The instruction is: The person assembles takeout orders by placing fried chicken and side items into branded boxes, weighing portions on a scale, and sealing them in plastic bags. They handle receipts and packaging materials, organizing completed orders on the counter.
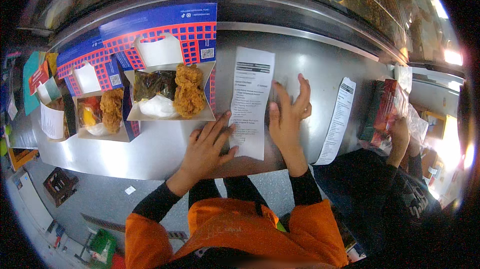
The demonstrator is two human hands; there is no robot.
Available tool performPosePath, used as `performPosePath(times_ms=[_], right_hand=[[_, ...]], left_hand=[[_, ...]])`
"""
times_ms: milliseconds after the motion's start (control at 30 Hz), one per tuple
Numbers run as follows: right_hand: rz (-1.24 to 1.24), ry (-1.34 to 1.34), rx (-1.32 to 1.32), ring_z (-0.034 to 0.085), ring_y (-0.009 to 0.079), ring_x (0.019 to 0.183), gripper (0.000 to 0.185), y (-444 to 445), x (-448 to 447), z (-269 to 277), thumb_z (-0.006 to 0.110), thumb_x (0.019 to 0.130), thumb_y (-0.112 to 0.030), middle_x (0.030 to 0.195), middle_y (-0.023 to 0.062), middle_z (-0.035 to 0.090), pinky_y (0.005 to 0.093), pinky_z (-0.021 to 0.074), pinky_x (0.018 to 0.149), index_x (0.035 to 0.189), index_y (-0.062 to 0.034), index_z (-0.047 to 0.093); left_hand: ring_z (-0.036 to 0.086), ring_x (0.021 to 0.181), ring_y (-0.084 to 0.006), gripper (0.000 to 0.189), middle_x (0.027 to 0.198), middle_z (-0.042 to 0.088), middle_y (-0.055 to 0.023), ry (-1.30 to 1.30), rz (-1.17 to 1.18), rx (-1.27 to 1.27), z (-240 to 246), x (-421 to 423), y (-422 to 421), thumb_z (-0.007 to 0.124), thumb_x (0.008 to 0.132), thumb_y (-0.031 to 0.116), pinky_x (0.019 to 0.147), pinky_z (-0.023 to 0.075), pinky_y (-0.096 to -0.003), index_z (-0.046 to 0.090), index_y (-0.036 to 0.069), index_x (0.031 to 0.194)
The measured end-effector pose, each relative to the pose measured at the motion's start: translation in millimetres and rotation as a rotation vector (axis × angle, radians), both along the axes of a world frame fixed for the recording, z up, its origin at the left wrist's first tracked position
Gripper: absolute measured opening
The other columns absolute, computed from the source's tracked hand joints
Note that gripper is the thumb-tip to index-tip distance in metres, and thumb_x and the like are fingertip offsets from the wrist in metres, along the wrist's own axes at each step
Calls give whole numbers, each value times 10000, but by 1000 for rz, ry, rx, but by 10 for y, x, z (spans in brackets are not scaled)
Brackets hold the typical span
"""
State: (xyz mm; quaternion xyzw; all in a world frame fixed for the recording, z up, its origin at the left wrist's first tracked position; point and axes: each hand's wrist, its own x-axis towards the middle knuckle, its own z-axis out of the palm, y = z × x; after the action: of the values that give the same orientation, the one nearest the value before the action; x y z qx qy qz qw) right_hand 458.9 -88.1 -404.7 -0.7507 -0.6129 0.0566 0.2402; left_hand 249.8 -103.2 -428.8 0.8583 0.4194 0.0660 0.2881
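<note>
A long printed paper receipt (250, 81) lies flat on the steel counter in front of me. My left hand (210, 143) rests at its lower left edge, fingers spread, with fingertips touching the paper. Along the upper right edge is my right hand (290, 113), fingers apart and some raised; whether it touches the paper I cannot tell. Neither hand grips anything. Just left of the receipt stands an open blue and red cardboard meal box (161, 57), its lid raised. Inside are fried chicken (189, 91), a white wrapped bundle (157, 107) and a dark packet (154, 84).
A second open meal box (90, 66) with fried chicken stands farther left, beside a teal-lidded box (48, 91) with paper on it. Another receipt (336, 119) lies to the right. Beyond it, a co-worker's hand (399, 137) handles a bagged red box (386, 106).
</note>
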Motion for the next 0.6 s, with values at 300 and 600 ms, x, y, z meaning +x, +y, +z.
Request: performPosePath(times_ms=[300, 600], right_hand=[[294, -22, -230, 275, 365, 1216, 439, -295, -396, -306, 458, 875, -456, 1328, 158, 327, 502, 208, 913, 1234, -213, 533], [157, -184, -226, 230, 392, 1247, 461, -105, -6, -112, 502, 837, -504, 1355, 166, 281, 555, 206, 899, 1230, -264, 532]], left_hand=[[334, 1260, -288, 575, 1427, 321, -59, 110, -59, 90, -29, 23, -16, 575, 795, 457, 926, 324, -505, 472, 110, 1242], [387, 1220, -271, 564, 1410, 354, -64, 63, -16, 114, -61, 102, -7, 609, 773, 424, 927, 307, -465, 485, 121, 1232]])
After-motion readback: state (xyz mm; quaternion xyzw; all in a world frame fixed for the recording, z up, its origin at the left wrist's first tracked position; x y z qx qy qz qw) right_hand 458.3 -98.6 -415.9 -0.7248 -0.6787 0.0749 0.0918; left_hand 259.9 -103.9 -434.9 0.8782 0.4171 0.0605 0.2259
